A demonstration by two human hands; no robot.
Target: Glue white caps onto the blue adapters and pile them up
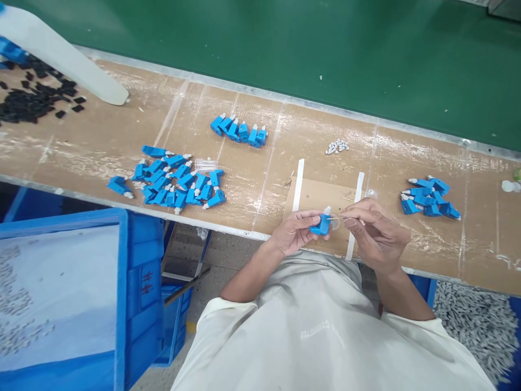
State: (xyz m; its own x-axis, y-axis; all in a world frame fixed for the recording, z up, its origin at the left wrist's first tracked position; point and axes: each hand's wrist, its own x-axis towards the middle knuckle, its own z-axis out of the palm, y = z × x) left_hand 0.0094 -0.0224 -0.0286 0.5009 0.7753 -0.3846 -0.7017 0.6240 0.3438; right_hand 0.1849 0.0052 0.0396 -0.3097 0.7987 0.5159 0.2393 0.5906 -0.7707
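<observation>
Between the thumb and fingers of my left hand [299, 231] is a small blue plastic part [321, 225] with a white tip pointing up. My right hand [376, 231] pinches a thin wooden stick [336, 218], much like a toothpick, whose end meets the side of the blue part or lies just beside it. A small clear round piece [335, 223] shows behind the stick; what supports it I cannot tell. Both hands are over a cardboard sheet [325, 190] held by white tape strips [298, 184] at the table's near edge.
Blue parts lie in a large pile [179, 179], a short row [239, 130] and a right-hand group [429, 196]. Small white pieces [337, 146] sit beyond the cardboard. Black pieces [32, 98] are far left. A blue crate [140, 293] stands below left; a bin of grey pieces [474, 326] below right.
</observation>
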